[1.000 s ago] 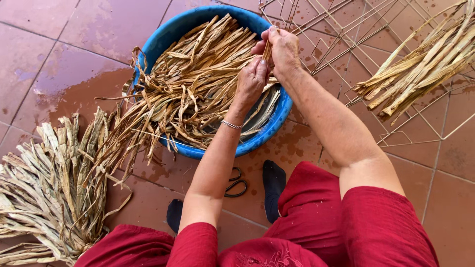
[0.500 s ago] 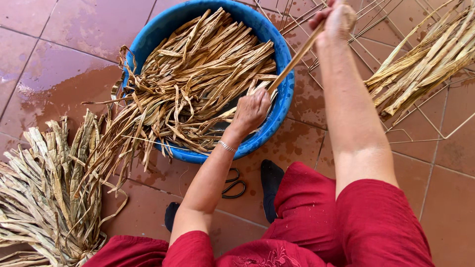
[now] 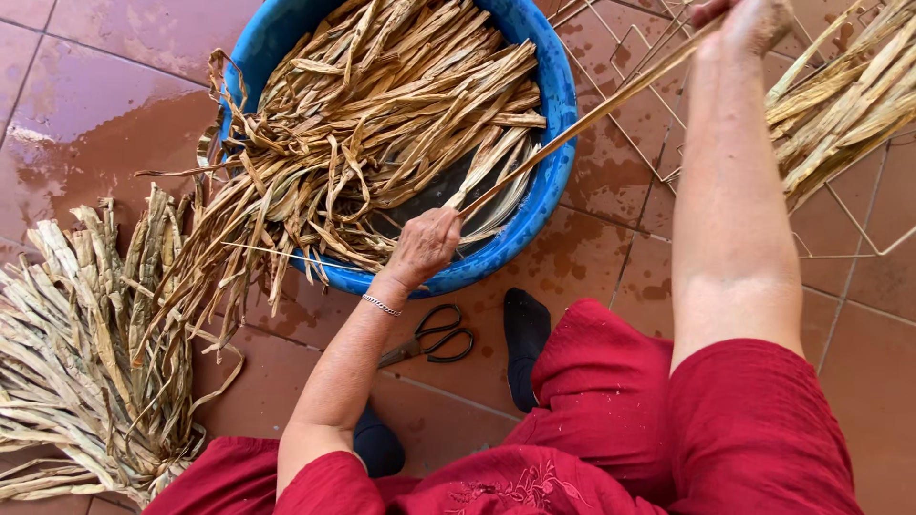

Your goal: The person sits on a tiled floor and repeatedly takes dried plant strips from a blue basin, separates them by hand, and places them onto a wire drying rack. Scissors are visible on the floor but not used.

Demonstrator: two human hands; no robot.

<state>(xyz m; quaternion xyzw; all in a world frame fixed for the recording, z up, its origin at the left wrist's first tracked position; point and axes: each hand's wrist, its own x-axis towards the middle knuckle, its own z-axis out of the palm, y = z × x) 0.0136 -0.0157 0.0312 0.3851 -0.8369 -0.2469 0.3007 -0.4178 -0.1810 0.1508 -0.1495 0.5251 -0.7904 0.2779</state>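
A round blue basin (image 3: 551, 124) on the wet red tile floor is heaped with long dried straw-coloured leaves (image 3: 382, 124), some spilling over its left rim. My left hand (image 3: 422, 246) is over the basin's near rim, pinching the lower end of one long leaf strip (image 3: 582, 119). That strip runs taut up to the right, where my right hand (image 3: 749, 21) grips its other end at the top edge of the view, partly cut off.
A pile of paler dried leaves (image 3: 86, 353) lies on the floor at the left. More leaves (image 3: 840, 95) rest on a wire rack (image 3: 859, 229) at the right. Black scissors (image 3: 434, 339) lie on the tiles below the basin, beside my dark-socked feet (image 3: 525, 334).
Both hands were together over the basin's right side. My right hand has drawn up and right with one leaf strip, while my left has slid down to the near rim, stretching it.
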